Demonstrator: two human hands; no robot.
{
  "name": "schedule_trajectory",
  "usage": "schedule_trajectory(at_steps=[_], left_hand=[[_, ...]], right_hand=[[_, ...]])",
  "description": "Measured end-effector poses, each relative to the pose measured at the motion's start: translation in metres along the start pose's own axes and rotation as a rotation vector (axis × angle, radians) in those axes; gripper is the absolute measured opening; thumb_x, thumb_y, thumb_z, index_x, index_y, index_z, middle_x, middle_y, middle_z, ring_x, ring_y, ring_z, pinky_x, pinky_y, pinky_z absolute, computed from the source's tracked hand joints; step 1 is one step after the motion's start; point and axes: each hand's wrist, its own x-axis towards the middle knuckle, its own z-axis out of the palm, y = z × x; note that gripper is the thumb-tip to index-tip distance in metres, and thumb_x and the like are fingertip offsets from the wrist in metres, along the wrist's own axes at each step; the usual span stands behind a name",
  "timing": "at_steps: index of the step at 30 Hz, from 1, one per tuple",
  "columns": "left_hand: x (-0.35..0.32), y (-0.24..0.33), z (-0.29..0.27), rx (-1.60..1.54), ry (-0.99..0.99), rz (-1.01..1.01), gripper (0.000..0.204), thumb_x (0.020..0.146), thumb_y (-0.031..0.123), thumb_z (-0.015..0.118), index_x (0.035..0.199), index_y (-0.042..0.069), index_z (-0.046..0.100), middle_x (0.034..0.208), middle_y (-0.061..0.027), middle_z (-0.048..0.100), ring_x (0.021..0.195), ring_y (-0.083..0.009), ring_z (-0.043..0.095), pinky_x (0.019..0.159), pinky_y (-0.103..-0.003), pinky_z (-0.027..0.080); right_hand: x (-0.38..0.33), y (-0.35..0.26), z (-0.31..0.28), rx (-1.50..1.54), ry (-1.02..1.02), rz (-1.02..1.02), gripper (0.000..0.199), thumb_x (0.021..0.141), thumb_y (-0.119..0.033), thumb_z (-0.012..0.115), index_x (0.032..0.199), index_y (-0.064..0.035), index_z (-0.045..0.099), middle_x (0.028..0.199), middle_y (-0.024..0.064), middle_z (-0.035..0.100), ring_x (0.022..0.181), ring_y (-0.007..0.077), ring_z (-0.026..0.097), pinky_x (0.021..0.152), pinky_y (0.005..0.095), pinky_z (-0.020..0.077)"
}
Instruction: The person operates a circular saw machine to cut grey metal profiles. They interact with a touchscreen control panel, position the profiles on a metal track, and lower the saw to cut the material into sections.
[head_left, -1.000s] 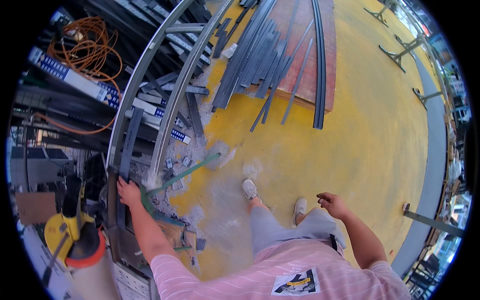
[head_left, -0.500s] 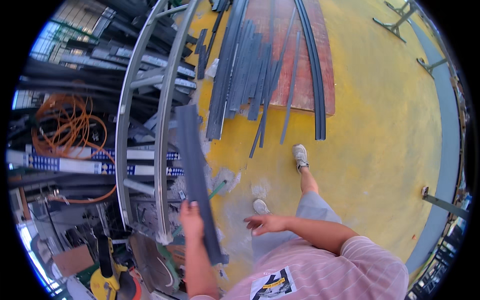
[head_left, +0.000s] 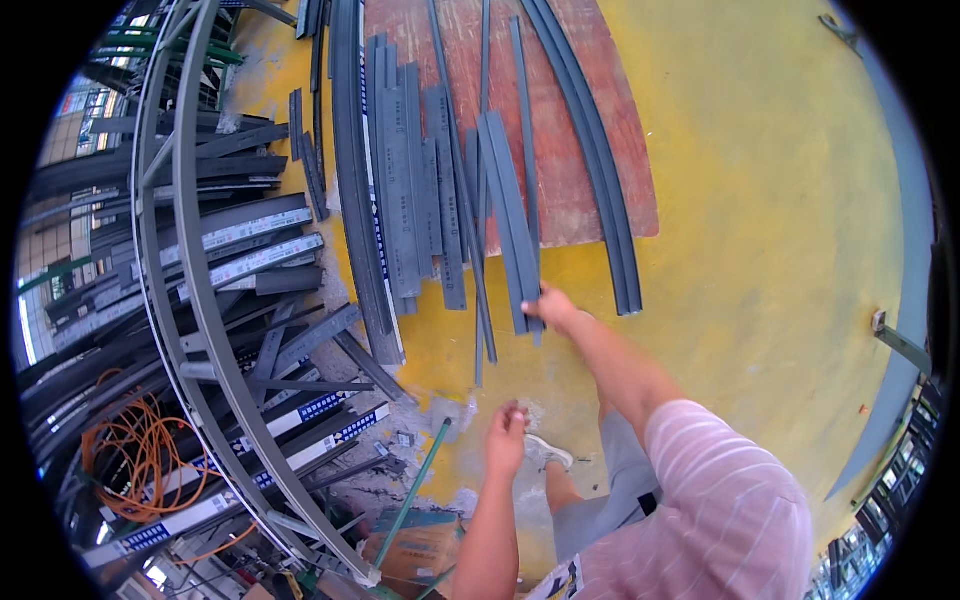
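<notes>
From the head camera, my right hand pinches the near end of a grey profile, fingers pressed on its right edge. That end sticks out past the near edge of the red board, my landmark; its far end lies over the board. I can't tell whether its underside is touching what is below. My left hand is well short of the board's near edge, with no piece visible in it; whether its fingers are spread or pressed together, I cannot tell.

Just left of my profile, over the board, are the short grey pieces; a long profile runs along the board's right part. Left of the board, well apart, stands a metal frame.

Holding only one end, I'd judge it best to keep my wrist level so the far end doesn't dip, line the piece up with its neighbours, and keep my fingers out from under it.
</notes>
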Motion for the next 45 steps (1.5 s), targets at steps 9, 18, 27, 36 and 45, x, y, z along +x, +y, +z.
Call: schedule_trajectory(at_steps=[9,18,27,36,45], left_hand=[[-0.008,-0.090,0.010,0.244,-0.081,-0.360,0.036,0.096,0.019,0.052,0.127,0.001,0.053,0.107,-0.0103,0.068,0.091,-0.0172,0.064,0.078,-0.030,0.050],[0.025,-0.061,0.044,0.383,-0.125,-0.250,0.035,0.094,0.025,0.054,0.120,0.002,0.059,0.100,-0.0127,0.070,0.087,-0.0200,0.067,0.081,-0.033,0.050],[0.056,0.129,0.061,0.290,0.039,0.179,0.053,0.092,0.038,0.059,0.126,-0.003,0.052,0.108,-0.0218,0.066,0.100,-0.0304,0.065,0.088,-0.037,0.049],[-0.093,0.145,-0.021,0.528,0.454,0.328,0.065,0.082,0.029,0.069,0.132,-0.004,0.043,0.120,-0.0280,0.059,0.113,-0.0429,0.057,0.097,-0.046,0.044],[-0.494,-0.072,-0.117,0.476,0.540,0.022,0.057,0.081,0.041,0.070,0.124,0.008,0.056,0.117,-0.0214,0.063,0.109,-0.0390,0.060,0.091,-0.045,0.048]], right_hand=[[0.068,0.015,-0.084,-0.715,0.683,0.024,0.072,0.076,-0.034,0.079,0.134,-0.0060,0.047,0.132,0.0194,0.054,0.123,0.0367,0.050,0.100,0.0473,0.0428],[0.024,0.079,-0.200,-0.666,0.560,0.344,0.055,0.078,-0.021,0.069,0.120,0.0027,0.043,0.116,0.0278,0.057,0.107,0.0412,0.060,0.091,0.0467,0.0498],[-0.217,-0.119,-0.053,-0.226,0.170,0.103,0.057,0.077,-0.028,0.071,0.114,0.0061,0.045,0.099,0.0265,0.064,0.092,0.0367,0.067,0.078,0.0425,0.0531],[-0.371,-0.072,0.069,-0.463,-0.633,-0.176,0.062,0.084,-0.043,0.070,0.119,0.0035,0.049,0.095,0.0185,0.066,0.082,0.0271,0.066,0.076,0.0388,0.0526],[-0.390,-0.060,0.104,-0.005,-0.776,0.102,0.064,0.095,-0.051,0.052,0.136,-0.0016,0.044,0.133,0.0164,0.054,0.123,0.0298,0.052,0.103,0.0464,0.0428]])
